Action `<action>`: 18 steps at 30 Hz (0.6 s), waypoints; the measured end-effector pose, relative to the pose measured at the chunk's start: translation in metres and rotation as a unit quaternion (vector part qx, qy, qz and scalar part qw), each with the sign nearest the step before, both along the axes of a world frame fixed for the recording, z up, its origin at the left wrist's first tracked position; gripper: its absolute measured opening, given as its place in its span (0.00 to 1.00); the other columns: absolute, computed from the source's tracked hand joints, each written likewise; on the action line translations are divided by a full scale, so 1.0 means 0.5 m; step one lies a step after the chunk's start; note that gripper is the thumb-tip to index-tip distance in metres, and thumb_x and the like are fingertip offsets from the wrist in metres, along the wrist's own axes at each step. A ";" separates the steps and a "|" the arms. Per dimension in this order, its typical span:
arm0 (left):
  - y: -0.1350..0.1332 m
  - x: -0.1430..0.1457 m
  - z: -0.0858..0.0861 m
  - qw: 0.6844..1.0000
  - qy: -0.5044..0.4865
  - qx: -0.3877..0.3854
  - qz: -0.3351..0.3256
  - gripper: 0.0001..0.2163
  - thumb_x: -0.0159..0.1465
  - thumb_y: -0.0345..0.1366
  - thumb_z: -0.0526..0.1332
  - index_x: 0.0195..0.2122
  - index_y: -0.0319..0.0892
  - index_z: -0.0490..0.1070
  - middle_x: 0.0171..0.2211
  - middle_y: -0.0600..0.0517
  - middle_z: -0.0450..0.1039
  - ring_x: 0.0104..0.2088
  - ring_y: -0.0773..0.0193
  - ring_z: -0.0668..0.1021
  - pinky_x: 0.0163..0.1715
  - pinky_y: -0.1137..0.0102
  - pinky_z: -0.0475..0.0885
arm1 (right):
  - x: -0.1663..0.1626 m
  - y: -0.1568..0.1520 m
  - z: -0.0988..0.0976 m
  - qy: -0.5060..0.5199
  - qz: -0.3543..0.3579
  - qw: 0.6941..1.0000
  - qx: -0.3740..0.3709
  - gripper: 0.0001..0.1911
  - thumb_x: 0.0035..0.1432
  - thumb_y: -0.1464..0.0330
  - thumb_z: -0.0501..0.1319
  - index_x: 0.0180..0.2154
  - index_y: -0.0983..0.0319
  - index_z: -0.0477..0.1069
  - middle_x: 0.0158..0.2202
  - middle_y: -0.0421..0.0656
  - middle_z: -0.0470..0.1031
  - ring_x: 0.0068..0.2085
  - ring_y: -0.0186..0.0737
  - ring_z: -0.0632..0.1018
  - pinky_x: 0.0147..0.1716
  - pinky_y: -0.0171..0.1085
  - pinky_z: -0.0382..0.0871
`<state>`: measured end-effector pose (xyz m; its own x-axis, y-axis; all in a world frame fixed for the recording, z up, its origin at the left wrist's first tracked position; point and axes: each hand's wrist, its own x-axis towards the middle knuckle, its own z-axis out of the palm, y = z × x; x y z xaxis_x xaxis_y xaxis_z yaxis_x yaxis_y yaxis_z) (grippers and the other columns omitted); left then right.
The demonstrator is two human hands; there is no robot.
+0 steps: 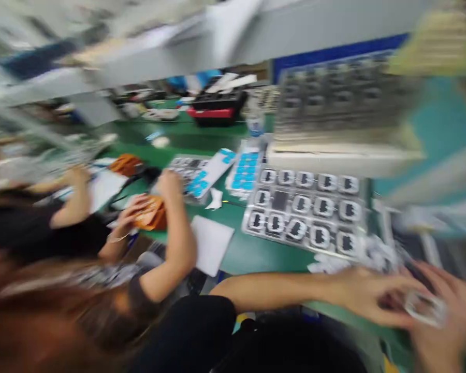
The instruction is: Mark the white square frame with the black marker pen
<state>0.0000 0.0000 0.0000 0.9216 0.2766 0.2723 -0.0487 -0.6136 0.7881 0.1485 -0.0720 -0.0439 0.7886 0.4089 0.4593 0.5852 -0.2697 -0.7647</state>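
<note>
At the lower right, my left hand [367, 295] reaches across with its fingers closed at a small white frame-shaped part [426, 309]. My right hand [450, 321] is behind and under the same part, its fingers blurred by motion. Something dark and thin, too smeared to name, lies by the right fingers. Just beyond my hands is a clear plastic tray [281, 239] with rows of white-rimmed parts with black centres. One pocket in its middle row holds no white part. Crumpled white paper [330, 263] lies at the tray's near edge.
Left of me, co-workers sit at the green bench [233, 259]; one handles an orange piece [151, 213]. Between us lie a white sheet [210, 243] and cards with blue stickers [245, 171]. Stacked trays [334, 119] stand behind, under a shelf [314, 31].
</note>
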 end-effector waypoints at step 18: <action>-0.003 -0.038 -0.020 0.976 -0.182 -0.094 -0.071 0.26 0.70 0.35 0.72 0.66 0.43 0.68 0.46 0.48 0.86 0.35 0.65 0.86 0.35 0.72 0.82 | -0.053 -0.100 0.030 -0.076 -0.057 0.983 -0.155 0.10 0.76 0.59 0.61 0.47 0.56 0.78 0.61 0.50 0.73 0.62 0.58 0.70 0.59 0.57 0.69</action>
